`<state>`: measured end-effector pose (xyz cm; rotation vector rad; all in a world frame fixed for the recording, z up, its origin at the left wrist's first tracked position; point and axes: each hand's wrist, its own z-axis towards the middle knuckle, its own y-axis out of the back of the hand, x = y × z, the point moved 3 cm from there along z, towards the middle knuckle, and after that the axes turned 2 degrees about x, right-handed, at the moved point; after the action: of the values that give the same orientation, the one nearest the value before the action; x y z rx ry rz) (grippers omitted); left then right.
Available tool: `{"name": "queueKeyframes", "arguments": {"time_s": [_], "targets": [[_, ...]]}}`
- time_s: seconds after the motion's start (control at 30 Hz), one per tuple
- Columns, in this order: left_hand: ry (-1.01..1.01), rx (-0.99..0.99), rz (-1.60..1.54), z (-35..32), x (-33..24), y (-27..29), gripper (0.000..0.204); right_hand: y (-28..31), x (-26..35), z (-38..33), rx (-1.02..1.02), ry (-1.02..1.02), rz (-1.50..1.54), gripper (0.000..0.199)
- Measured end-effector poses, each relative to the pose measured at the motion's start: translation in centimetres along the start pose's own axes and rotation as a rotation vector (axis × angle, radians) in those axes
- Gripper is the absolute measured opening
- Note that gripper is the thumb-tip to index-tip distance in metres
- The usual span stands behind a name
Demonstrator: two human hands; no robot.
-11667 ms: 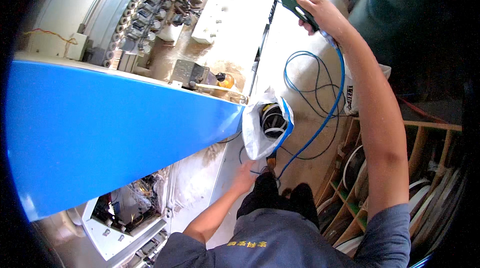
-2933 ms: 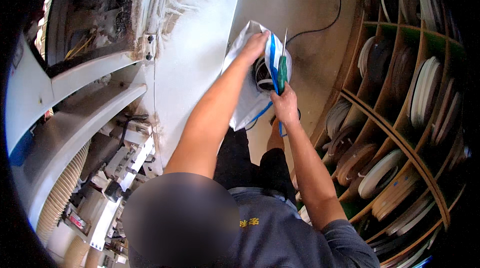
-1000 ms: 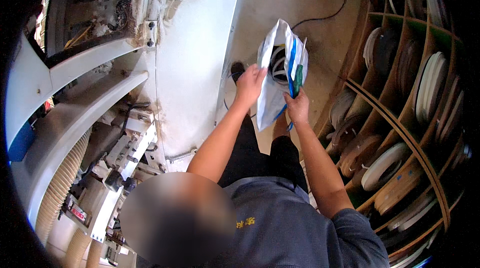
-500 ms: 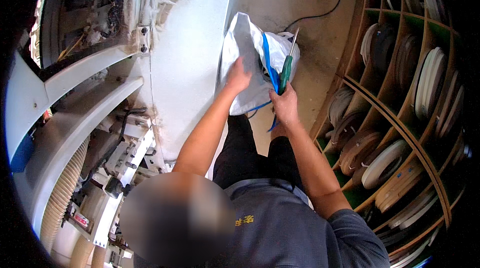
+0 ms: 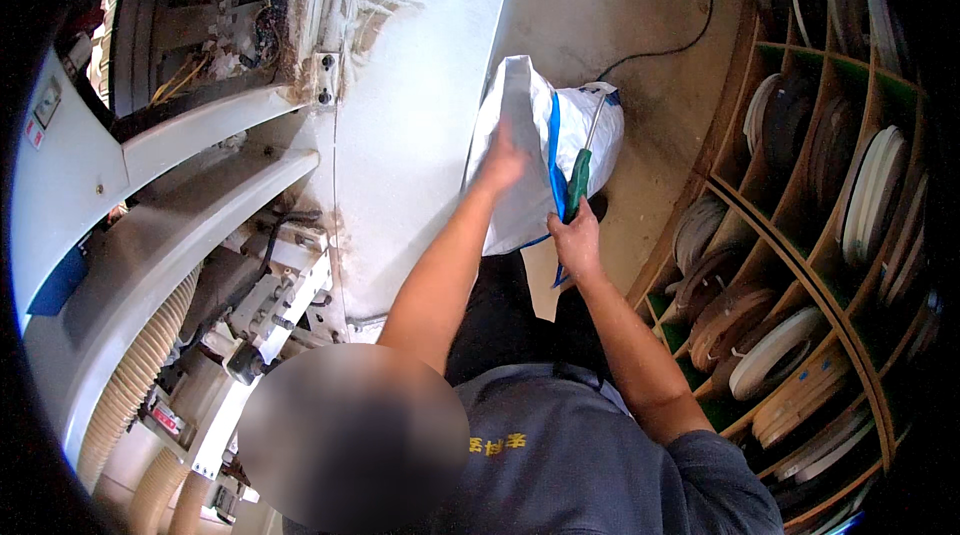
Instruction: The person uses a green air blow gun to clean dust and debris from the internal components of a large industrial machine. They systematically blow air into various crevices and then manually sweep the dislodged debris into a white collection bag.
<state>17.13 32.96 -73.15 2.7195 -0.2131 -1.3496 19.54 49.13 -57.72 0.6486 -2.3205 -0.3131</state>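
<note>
A white bag with blue edging hangs in front of my legs, its grey inner side showing. My right hand is closed round the lower end of a screwdriver with a green handle, its metal shaft pointing up and away. The same hand also touches the blue edge of the bag. Against the grey inner side is my left hand; its fingers are blurred, so whether it grips anything does not show. What lies in the bag is hidden.
On the left stands a pale machine with a ribbed hose and dusty parts. A wooden rack on the right holds several rolls of edging strip. A black cable runs over the floor beyond the bag.
My left hand has shifted along the grey side of the bag. The bag's opening looks narrower, and the whole scene sits slightly lower and further right. The screwdriver stays in my right hand.
</note>
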Motion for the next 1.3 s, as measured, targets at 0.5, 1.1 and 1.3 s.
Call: {"name": "queueKeyframes", "arguments": {"time_s": [0.5, 1.1, 1.3], "targets": [[-0.292, -1.193, -1.028, -9.7, -14.6, 29.9, 0.064, -1.3, -2.6, 0.6, 0.083, -0.084, 0.131, 0.06], [-0.02, -0.787, 1.145, 10.3, -8.9, 64.9, 0.061, -3.0, 0.6, -0.7, -0.02, -0.274, 0.249, 0.056], [-0.284, -0.51, 1.431, 16.3, -10.6, 66.5, 0.061, -4.0, 3.8, 0.4, 0.099, -0.141, 0.137, 0.053]]}}
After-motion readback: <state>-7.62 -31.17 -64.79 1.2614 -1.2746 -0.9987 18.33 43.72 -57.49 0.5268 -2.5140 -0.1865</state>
